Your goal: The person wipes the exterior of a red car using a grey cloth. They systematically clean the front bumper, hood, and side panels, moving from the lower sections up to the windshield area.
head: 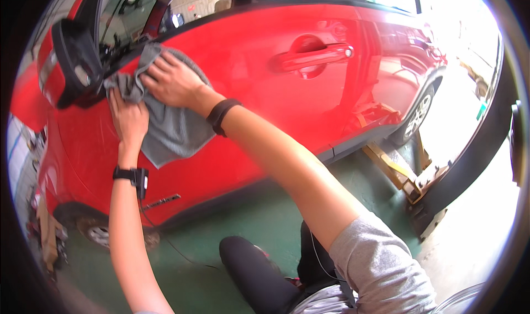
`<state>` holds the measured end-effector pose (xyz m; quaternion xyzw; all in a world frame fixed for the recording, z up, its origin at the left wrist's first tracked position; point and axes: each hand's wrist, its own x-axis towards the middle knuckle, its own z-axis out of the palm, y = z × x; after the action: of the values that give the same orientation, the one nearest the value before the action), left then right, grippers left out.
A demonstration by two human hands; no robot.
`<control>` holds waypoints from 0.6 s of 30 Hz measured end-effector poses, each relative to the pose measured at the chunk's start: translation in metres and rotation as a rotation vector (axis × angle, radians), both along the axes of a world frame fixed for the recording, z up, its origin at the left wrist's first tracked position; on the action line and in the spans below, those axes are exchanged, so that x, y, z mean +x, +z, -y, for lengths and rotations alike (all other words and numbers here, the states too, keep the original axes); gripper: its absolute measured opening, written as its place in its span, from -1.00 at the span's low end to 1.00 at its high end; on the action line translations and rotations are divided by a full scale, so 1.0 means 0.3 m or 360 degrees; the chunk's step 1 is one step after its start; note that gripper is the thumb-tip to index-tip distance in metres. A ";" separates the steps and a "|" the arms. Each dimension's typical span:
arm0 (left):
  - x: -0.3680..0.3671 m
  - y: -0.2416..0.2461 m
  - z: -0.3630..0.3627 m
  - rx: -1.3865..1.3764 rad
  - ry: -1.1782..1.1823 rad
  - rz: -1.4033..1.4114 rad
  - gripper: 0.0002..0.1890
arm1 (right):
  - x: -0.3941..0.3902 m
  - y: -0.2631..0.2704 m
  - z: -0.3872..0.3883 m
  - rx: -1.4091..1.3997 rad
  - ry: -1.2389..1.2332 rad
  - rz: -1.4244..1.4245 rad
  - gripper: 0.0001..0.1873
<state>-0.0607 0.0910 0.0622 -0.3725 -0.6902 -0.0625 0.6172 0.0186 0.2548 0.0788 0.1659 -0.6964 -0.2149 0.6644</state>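
Observation:
A grey microfibre cloth (174,127) lies against the front door (248,94) of a red car, just below the window's edge. My right hand (172,80) presses on the cloth's upper part, fingers towards the window. Lower and to the left, my left hand (130,117) touches a bunched corner of the cloth, its fingertips partly under the folds. Beside that hand is the black side mirror (78,65). The red door handle (312,57) is to the right of my right hand. Both wrists wear black bands, and a thin cable hangs from the left one.
A lift post (463,181) and yellowish lift arm (389,165) stand at the right, near the rear wheel (420,111). The front wheel (97,233) is at the lower left. Green floor (190,285) runs below the car. Another person (223,2) shows beyond the windows.

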 end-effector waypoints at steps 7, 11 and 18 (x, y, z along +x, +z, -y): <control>0.087 0.071 -0.073 -0.0067 -0.0050 0.0172 -0.40 | 0.131 0.051 -0.137 0.0112 -0.0082 -0.0047 -0.74; 0.227 0.108 -0.230 -0.0138 -0.0038 0.0429 -0.37 | 0.247 0.065 -0.300 -0.0077 -0.0428 -0.0149 -0.78; 0.397 0.145 -0.628 -0.0350 -0.0495 0.0088 -0.37 | 0.497 0.096 -0.611 -0.0374 -0.0869 0.0133 -0.75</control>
<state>0.0584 0.2795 0.1056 -0.5381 -0.6436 -0.0915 0.5365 0.1678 0.4380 0.1077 -0.0970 -0.7621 -0.2966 0.5673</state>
